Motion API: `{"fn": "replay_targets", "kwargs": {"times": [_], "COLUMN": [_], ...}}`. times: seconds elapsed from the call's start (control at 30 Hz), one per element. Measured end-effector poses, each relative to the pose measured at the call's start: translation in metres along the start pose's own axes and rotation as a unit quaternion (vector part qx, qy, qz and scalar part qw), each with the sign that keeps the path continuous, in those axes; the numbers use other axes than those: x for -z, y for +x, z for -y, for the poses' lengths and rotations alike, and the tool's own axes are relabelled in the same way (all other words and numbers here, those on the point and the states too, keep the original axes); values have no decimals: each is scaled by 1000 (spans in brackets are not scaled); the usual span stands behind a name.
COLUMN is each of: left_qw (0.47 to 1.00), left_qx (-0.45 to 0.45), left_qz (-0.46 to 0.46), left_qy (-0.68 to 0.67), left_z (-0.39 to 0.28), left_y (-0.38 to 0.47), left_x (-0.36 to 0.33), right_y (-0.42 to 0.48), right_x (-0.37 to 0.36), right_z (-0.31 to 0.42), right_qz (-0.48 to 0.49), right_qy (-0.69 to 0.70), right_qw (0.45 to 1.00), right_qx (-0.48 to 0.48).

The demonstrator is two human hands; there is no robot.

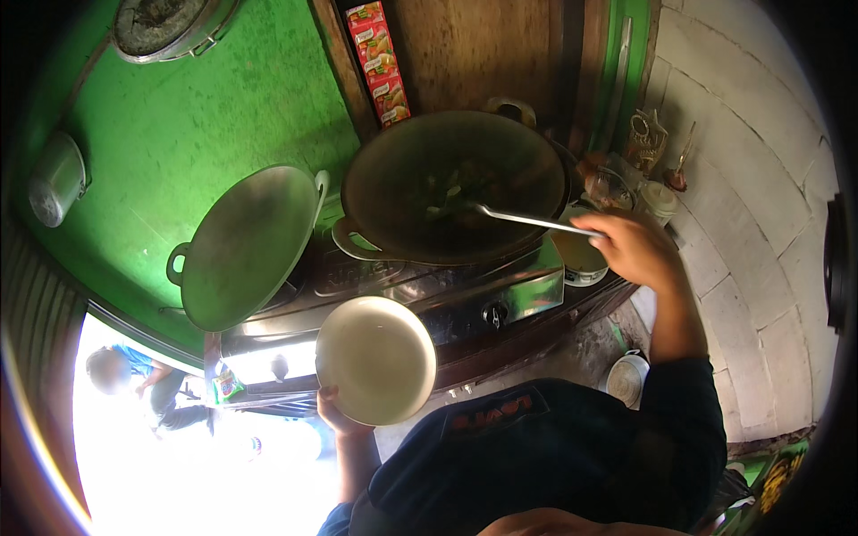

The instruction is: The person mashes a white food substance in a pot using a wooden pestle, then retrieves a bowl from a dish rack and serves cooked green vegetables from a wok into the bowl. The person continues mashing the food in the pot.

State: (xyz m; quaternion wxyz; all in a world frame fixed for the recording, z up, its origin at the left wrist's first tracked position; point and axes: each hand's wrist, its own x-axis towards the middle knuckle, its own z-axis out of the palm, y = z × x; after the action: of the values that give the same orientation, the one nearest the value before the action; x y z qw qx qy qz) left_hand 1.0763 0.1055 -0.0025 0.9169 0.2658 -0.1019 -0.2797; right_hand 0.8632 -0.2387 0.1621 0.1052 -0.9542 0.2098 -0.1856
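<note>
My right hand grips the metal handle of a spatula or ladle, whose head is down in a large dark wok on the gas stove. Small pale and dark pieces of food lie around it at the wok's bottom; steam or shade blurs them. My left hand holds a cream-coloured bowl or deep plate by its lower left edge, in front of the stove. The inside of this dish shows no food. A second, lighter wok leans tilted against the green wall at the stove's left side.
Right of the wok stand a bowl of yellowish liquid, a lidded plastic tub and plastic bags. A metal pot hangs on the green wall. Another person sits beyond the bright opening at lower left.
</note>
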Motion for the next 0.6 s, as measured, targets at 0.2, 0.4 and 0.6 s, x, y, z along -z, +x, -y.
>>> {"fn": "replay_targets", "kwargs": {"times": [0.2,0.4,0.6], "left_qw": [999,999,998], "left_qx": [-41,-20,-39], "left_qz": [-8,-42,-32], "left_qy": [28,20,41], "left_z": [-6,-4,1], "left_y": [-8,-13,-2], "left_x": [-11,-12,-5], "right_y": [26,14,96], "right_x": [18,50,35], "right_z": [-23,-59,-80], "right_qz": [-29,-45,-42], "right_qy": [-13,-67,-61], "right_qw": [991,992,997], "right_qx": [-129,-96,1]}}
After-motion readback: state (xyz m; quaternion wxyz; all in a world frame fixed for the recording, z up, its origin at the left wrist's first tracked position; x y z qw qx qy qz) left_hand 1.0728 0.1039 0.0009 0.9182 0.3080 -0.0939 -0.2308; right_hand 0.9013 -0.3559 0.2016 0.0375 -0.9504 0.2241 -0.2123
